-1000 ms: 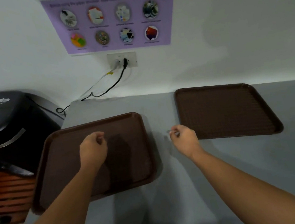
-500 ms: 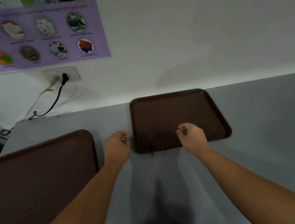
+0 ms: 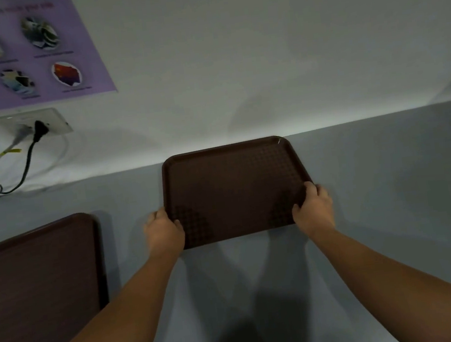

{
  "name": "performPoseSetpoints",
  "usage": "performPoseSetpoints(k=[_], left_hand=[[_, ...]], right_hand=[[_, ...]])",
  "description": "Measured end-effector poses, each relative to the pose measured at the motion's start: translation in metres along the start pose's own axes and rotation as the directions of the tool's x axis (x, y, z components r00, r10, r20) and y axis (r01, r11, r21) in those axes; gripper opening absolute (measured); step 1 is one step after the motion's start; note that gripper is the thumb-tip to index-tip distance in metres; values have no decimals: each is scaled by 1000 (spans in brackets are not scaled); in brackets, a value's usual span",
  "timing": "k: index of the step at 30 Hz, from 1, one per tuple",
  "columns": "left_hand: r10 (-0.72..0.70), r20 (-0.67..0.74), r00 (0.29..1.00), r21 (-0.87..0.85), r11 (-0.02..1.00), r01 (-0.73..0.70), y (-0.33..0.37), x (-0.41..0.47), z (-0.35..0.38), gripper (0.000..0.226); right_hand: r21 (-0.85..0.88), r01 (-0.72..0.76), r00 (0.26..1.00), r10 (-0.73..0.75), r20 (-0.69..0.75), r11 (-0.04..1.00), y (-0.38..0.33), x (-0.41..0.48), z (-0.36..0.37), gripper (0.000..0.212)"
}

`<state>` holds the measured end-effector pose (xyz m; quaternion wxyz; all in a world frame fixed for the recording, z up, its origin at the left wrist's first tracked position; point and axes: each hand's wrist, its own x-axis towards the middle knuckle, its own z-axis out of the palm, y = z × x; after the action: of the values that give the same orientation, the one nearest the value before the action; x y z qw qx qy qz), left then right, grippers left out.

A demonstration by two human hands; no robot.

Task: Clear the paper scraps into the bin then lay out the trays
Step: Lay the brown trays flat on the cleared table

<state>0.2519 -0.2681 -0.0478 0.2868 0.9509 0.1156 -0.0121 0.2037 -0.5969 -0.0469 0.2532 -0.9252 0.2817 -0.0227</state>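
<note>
A dark brown tray (image 3: 231,187) lies on the grey counter near the wall. My left hand (image 3: 163,231) grips its near left corner and my right hand (image 3: 313,206) grips its near right corner, thumbs over the rim. A second brown tray (image 3: 38,287) lies flat at the left, partly cut off by the frame edge and crossed by my left forearm. No paper scraps or bin are in view.
The grey counter (image 3: 391,208) runs along a white wall. A wall socket (image 3: 34,124) with a black plug and trailing cables sits at the upper left, under a purple poster (image 3: 22,50).
The view swung right, away from the black shredder. Both hands moved from loose fists in front of the right tray onto its near corners and closed on them.
</note>
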Motion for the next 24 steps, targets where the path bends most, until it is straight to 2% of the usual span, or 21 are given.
performPoseSetpoints(k=[2,4,7,11,15,20,24], left_hand=[[-18,31,999,17,1000,17,2,2,1,40],[-46,66,997,3,999,46,4,4,4,38],[-100,85,991,6,995,100,6,4,7,30],[-153,99,983,-5,988,154,4,7,4,32],[-151,61,987,-140,977,158,-1,7,-6,23],[-132,-24,991,-220,968,123,-3,-13,-31,21],[-67,-163,984,-113,992,49,-24,-33,-54,22]], right_hand=[[23,-50,998,49,32,998,5,5,-1,73],[26,-75,996,74,41,997,6,11,-1,71],[96,-145,989,141,40,985,5,21,-5,60],[156,-235,970,222,94,959,11,37,-11,32],[182,-290,956,275,103,940,14,38,-14,29],[257,-268,963,255,86,928,7,23,-10,30],[332,-165,986,165,28,929,-5,-5,-5,28]])
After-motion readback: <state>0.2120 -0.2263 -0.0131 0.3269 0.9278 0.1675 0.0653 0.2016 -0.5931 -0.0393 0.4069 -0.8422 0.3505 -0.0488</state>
